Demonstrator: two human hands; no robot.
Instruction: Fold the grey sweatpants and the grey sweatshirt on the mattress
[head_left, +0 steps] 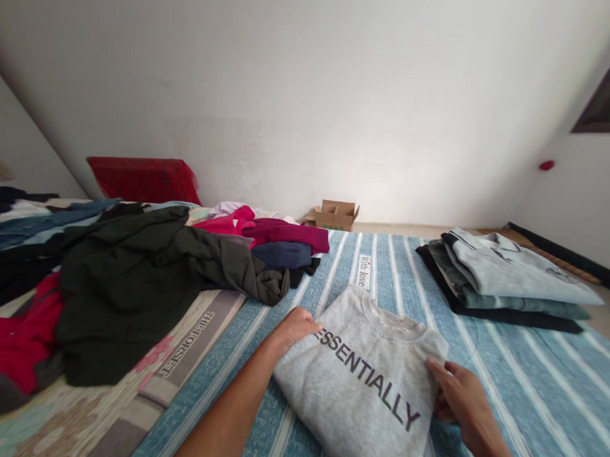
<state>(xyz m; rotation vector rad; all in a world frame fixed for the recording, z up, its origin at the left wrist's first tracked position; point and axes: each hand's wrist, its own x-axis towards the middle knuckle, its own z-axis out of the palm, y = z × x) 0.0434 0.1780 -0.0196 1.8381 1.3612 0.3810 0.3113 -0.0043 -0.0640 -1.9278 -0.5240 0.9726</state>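
A grey sweatshirt (pixel 365 364) with "ESSENTIALLY" across its chest lies folded in front of me, collar away from me. My left hand (pixel 297 327) pinches its upper left edge, fingers closed on the cloth. At the opposite edge, my right hand (pixel 452 390) grips the side near the shoulder, its thumb on top and its other fingers partly hidden. Beneath is a blue striped bed sheet (pixel 333 273). To the right is a stack of folded clothes, topped by a light grey collared shirt (pixel 514 269).
A dark green garment (pixel 133 282) lies crumpled on the left beside a red one (pixel 25 339). Several more clothes, including a maroon garment (pixel 289 234), are piled behind. A cardboard box (pixel 335 215) and a red case-like object (pixel 144 177) stand near the wall.
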